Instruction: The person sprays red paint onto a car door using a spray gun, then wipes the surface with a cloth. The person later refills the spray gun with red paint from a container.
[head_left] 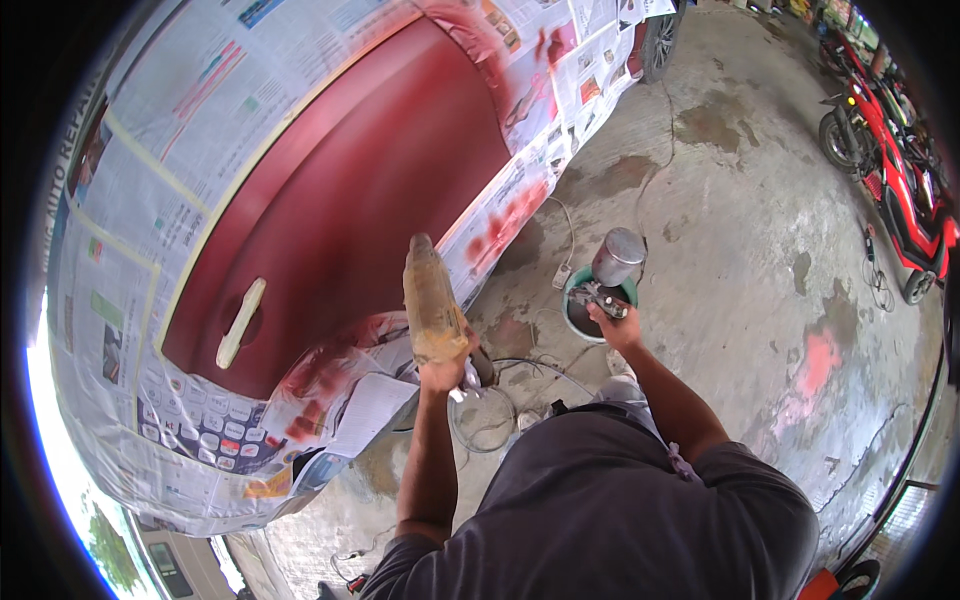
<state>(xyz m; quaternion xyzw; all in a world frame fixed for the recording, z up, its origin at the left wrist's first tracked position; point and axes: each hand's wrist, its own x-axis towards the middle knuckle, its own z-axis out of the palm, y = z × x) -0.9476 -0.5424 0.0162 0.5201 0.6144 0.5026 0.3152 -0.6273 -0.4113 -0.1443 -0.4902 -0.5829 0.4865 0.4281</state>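
My right hand [617, 327] grips a paint spray gun [598, 297] with a round metal cup [619, 254] on top. The gun is over a green bucket [578, 322]; whether it touches the rim I cannot tell. My left hand [446, 372] is closed around a long, tan, stained bottle-like thing [432, 305] with a dark narrow tip, whose kind does not show clearly. A white cloth or paper [466, 384] shows by that hand. Beyond the tan thing is a dull-red car door [360, 170], with a pale taped-over handle [241, 323].
Newspaper and tape mask [190, 80] surround the door, with red overspray. A hose [500, 445] loops on the concrete floor near my feet. A white cord with a socket block [562, 276] lies beyond the bucket. Red motorcycles [905, 200] stand at the far right.
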